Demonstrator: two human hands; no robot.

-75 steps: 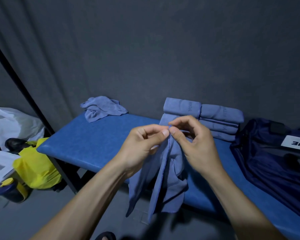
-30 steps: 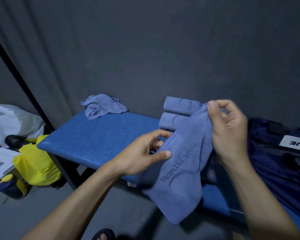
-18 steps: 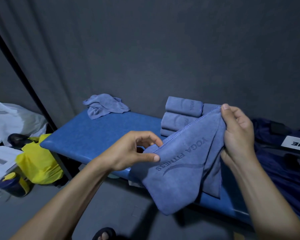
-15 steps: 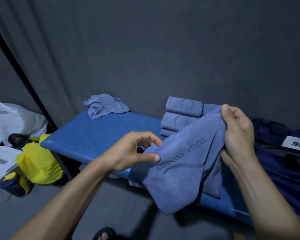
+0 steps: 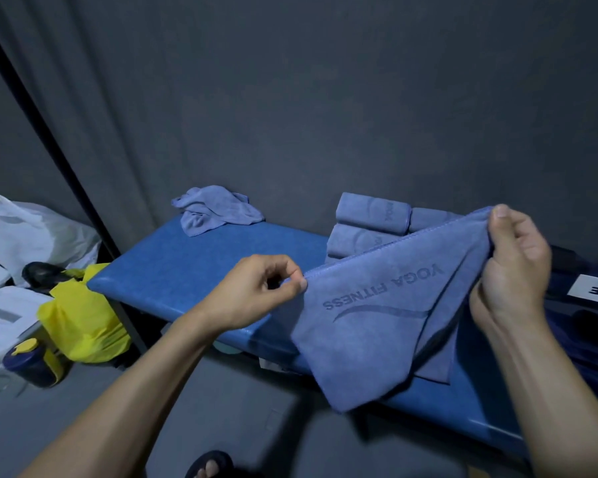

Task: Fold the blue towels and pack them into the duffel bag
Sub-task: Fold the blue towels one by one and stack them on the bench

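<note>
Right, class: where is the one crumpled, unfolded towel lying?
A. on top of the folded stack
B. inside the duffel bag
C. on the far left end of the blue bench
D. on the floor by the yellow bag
C: the crumpled towel lies on the blue bench at its far left end, apart from the folded stack.

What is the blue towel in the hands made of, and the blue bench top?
The held towel looks like soft matte microfibre: it drapes limply, with a stitched hem and a tone-on-tone logo. The bench top seems to be padded vinyl: smooth, faint sheen, rounded edge. Neither is certain.
</note>
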